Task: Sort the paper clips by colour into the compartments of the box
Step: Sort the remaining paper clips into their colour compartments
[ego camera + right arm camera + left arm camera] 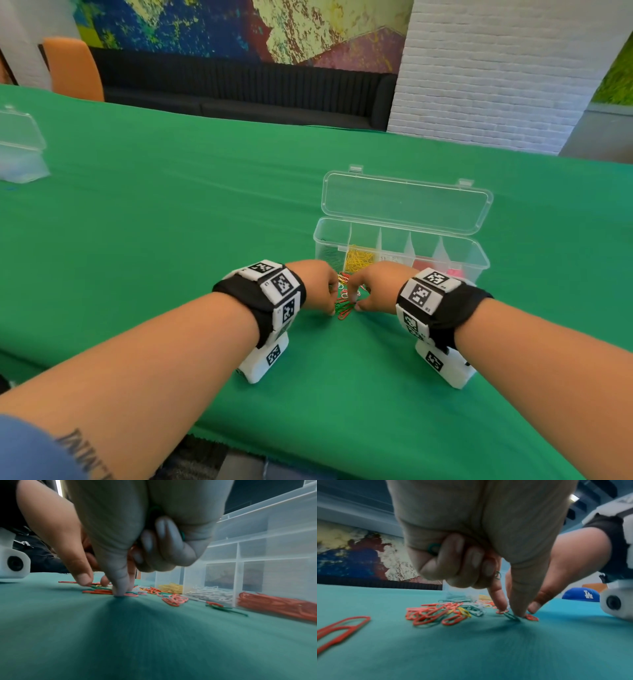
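Both forearms reach over the green surface [171, 205]. Left hand [317, 286] and right hand [375, 287] each clutch green paper clips [434, 548] in curled fingers, forefingers pressing into the loose paper clip pile [346, 298]; the compartment box [400, 253] stands just beyond at 12 o'clock, lid up
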Demonstrator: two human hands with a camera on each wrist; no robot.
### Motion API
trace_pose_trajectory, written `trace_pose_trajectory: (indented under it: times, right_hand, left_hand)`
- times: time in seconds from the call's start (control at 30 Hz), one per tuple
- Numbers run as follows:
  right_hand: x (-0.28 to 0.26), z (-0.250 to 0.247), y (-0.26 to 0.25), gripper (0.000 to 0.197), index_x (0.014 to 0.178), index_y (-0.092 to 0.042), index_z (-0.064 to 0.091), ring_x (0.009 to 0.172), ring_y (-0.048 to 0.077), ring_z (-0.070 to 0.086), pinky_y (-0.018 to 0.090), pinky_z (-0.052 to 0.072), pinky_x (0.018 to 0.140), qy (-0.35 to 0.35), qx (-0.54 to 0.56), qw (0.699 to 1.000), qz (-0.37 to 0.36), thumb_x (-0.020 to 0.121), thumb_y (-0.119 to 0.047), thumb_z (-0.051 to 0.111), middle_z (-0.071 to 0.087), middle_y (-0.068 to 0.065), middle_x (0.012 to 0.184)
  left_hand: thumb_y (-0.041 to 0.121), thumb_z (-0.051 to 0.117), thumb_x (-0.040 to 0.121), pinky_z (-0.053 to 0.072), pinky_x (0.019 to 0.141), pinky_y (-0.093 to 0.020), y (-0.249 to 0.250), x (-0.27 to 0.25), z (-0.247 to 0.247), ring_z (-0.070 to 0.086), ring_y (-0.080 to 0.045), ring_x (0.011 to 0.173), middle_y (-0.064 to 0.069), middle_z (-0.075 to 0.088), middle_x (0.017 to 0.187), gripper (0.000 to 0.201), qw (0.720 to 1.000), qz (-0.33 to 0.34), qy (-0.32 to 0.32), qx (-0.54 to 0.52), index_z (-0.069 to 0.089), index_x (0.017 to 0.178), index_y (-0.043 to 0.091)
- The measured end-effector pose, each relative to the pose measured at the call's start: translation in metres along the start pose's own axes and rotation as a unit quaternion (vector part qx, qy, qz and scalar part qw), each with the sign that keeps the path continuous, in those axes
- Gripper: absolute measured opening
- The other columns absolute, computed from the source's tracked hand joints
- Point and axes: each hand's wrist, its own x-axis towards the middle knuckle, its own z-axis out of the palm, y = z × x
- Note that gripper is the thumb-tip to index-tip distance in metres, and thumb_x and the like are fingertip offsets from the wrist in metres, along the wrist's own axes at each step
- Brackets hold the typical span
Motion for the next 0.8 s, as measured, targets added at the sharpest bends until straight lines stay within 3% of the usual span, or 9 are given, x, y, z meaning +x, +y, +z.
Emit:
trace_pose_trajectory:
  times: [0.1,0.23,0.37,0.47,0.6,0.7,0.8]
  right_hand:
    - [0.0,0.001,-0.001,0.015,0.102,-0.02,0.065,0.084,0.014,0.047,0.022,0.034,0.075,-0.006,-0.01,1.0,0.006,0.089,-0.023,0.058,0.05,-0.007,0.087]
    - [0.0,0.001,-0.002,0.017,0.1,-0.016,0.066,0.081,0.015,0.048,0.023,0.036,0.071,-0.01,-0.016,1.0,0.005,0.089,-0.018,0.054,0.055,-0.003,0.086]
    - [0.0,0.001,0.0,0.007,0.089,-0.017,0.06,0.071,0.015,0.045,0.017,0.03,0.052,-0.006,-0.003,1.0,0.004,0.088,-0.017,0.053,0.045,-0.01,0.066]
    - [-0.003,0.002,0.005,0.007,0.08,-0.017,0.054,0.064,0.013,0.043,0.018,0.033,0.053,-0.008,0.031,0.999,0.017,0.087,-0.018,0.055,0.045,-0.007,0.066]
    - [-0.011,0.004,0.017,0.025,0.065,-0.025,0.045,0.062,0.012,0.043,0.02,0.037,0.056,0.007,0.092,0.994,0.054,0.088,-0.019,0.053,0.047,-0.007,0.065]
    - [-0.016,0.001,0.021,0.026,0.064,-0.026,0.046,0.055,0.004,0.041,0.016,0.036,0.053,0.027,0.141,0.986,0.082,0.089,-0.02,0.052,0.047,-0.011,0.063]
    - [-0.021,-0.003,0.021,0.021,0.069,-0.024,0.05,0.049,0.004,0.042,0.012,0.038,0.045,0.028,0.203,0.973,0.11,0.09,-0.023,0.051,0.049,-0.01,0.059]
  left_hand:
    - [0.022,0.064,0.084,0.041,0.065,-0.024,0.005,0.002,0.002,0.052,-0.017,0.077,0.002,0.056,0.083,0.018,1.0,-0.006,-0.007,0.026,0.067,0.101,0.017]
    - [0.019,0.06,0.085,0.041,0.064,-0.025,0.006,0.004,0.003,0.052,-0.018,0.075,0.0,0.058,0.084,0.02,0.999,-0.008,0.001,0.037,0.068,0.102,0.014]
    - [0.018,0.06,0.083,0.043,0.064,-0.026,0.006,0.007,0.005,0.052,-0.018,0.073,0.0,0.059,0.084,0.017,1.0,-0.012,-0.001,0.029,0.068,0.098,0.015]
    - [0.019,0.057,0.084,0.044,0.065,-0.026,0.003,0.013,0.008,0.05,-0.019,0.071,-0.001,0.057,0.08,0.009,0.999,-0.016,-0.012,0.035,0.064,0.087,0.015]
    - [0.023,0.056,0.085,0.039,0.056,-0.023,0.0,0.019,0.009,0.042,-0.015,0.059,0.001,0.046,0.064,0.01,0.998,-0.023,-0.035,0.046,0.053,0.078,0.016]
    - [0.023,0.055,0.084,0.037,0.055,-0.022,-0.001,0.019,0.008,0.042,-0.017,0.061,-0.001,0.047,0.067,0.01,0.998,-0.026,-0.048,0.036,0.053,0.076,0.017]
    - [0.025,0.055,0.085,0.037,0.056,-0.022,-0.003,0.014,0.002,0.042,-0.017,0.059,-0.001,0.048,0.065,0.013,0.998,-0.037,-0.045,-0.009,0.054,0.075,0.016]
